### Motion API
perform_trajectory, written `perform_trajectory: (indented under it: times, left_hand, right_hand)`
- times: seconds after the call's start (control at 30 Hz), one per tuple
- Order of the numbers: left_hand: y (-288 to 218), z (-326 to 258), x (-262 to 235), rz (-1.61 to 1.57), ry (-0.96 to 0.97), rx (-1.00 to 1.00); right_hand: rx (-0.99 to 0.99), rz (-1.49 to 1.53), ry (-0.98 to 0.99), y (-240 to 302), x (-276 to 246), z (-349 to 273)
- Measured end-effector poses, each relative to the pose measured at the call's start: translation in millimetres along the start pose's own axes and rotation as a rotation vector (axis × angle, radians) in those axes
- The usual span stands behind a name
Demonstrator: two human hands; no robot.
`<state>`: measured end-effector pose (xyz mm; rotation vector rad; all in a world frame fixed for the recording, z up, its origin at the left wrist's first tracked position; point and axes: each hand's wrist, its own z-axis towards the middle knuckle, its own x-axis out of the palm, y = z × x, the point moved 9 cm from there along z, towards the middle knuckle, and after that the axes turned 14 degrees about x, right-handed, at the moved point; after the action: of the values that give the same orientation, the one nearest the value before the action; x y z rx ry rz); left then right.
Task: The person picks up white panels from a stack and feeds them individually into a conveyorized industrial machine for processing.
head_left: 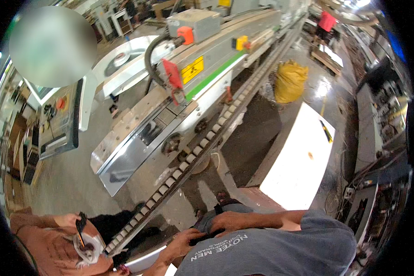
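Both my hands are at my waist, by the lower edge of my grey T-shirt [271, 244]. My right hand [227, 221] has its fingers curled in against the cloth at the front. Beside it, nearer the other person, my left hand [185, 241] is bent round a small dark patch. What either hand grips is too hidden to name. A short black strap [218, 209] sticks up beyond my right hand. In front of me a conveyor chain [190, 158] with pale pads runs diagonally along a long grey machine [216, 60].
White panels [299, 161] lie stacked at right, with a yellow-and-black utility knife [326, 131] on top. Beyond stands a yellow sack [290, 82]. A co-worker in an orange-brown shirt [50, 248] is close at lower left. A control panel [60, 119] stands at left.
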<state>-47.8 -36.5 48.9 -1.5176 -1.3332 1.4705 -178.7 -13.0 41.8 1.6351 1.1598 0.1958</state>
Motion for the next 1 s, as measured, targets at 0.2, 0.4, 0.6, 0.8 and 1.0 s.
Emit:
perform_trajectory:
  times: [0.2,0.4,0.6,0.8,1.0]
  left_hand:
    - [70,-8,-2,-0.148,0.024,-0.366]
    - [69,-6,-7,-0.471,-0.178,-0.334]
    - [74,-14,-12,-0.366,-0.106,-0.382]
    - [56,-19,-14,-0.375,-0.129,-0.313]
    - [22,-28,-20,-0.37,-0.195,-0.355]
  right_hand:
    - [0.002,0.0,-0.131,-1,2,17]
    - [-0.04,0.137,-0.213,-31,22,46]
    - [-0.02,0.165,-0.141,-17,15,48]
    - [0.059,0.092,-0.072,-2,11,39]
    - [0.013,0.063,-0.064,-3,13,45]
